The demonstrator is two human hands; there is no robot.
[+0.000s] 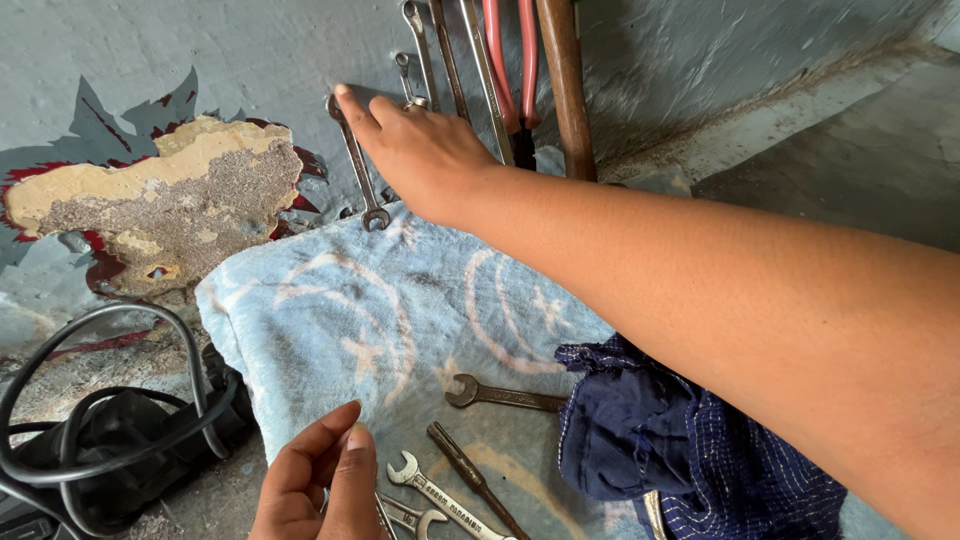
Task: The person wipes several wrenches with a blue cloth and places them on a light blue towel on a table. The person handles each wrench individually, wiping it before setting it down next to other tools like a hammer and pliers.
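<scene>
**R hand on leaning wrench, L hand low over towel**

R hand (425, 150) reaches fwd across the light-blue towel (330, 320) to the wall, fingers spread, fingertips touching the top of a ring spanner (358, 165). Not wrapped round it, so contact only, no clear grasp. Spanner: grey metal, dull/worn, slim shank, ring end up, second ring end down by the towel edge, leaning tilted against the wall.

Just R of it, more tools lean on the wall: other spanners (420, 50), red-handled pliers (512, 70), wooden handle (566, 90).

L hand (320, 480) at bottom edge, fingers curled loosely together; can't tell if it holds anything. Beside it on the towel: open-end wrenches (440, 495), a dark screwdriver-like tool (470, 480), one more open-end wrench (500, 396) further up.

Dark blue cloth (660, 440) lies on towel under R forearm. Black cable (110, 400) coiled at L. Wall has a patch of broken plaster (170, 200).
</scene>
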